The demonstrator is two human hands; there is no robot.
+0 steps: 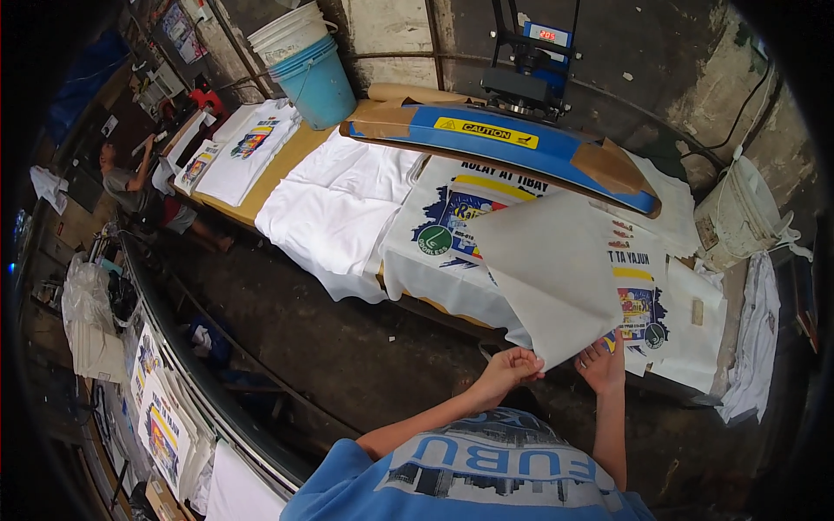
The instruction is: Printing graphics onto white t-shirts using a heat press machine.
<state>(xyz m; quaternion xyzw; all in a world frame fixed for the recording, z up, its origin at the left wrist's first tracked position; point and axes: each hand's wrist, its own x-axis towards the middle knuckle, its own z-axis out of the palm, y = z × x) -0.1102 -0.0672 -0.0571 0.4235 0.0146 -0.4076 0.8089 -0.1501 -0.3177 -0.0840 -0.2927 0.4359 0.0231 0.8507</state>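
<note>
a: i'm watching from far off through the head view. where's the sheet?

b: i have the broad, off-white, flexible sheet with a blank upper face [552, 269] directly ahead of the left hand [512, 369], its near corner pinched between that thumb and fingertips.

a: and how does it run?

b: away from the left hand, overlapping the white cloth printed in blue, yellow and red [434, 240], which lies ahead and to the left. the curl makes the long axis hard to call; i'd judge it goes from the pinched corner toward the long, blue press plate with brown patches [417, 122], well beyond both hands. the left hand is nearer that corner; the right hand [601, 369] is just to its right.

a: is the right one gripping?

b: i can't tell. its fingers reach the near edge of the flat pile of off-white printed papers [638, 269], ahead and to its right, but the contact is unclear.

a: what else can't i see?

b: the sheet's underside, part of the print beneath, and most of the tan table [300, 152] ahead of the hands, under cloth and paper.
</note>
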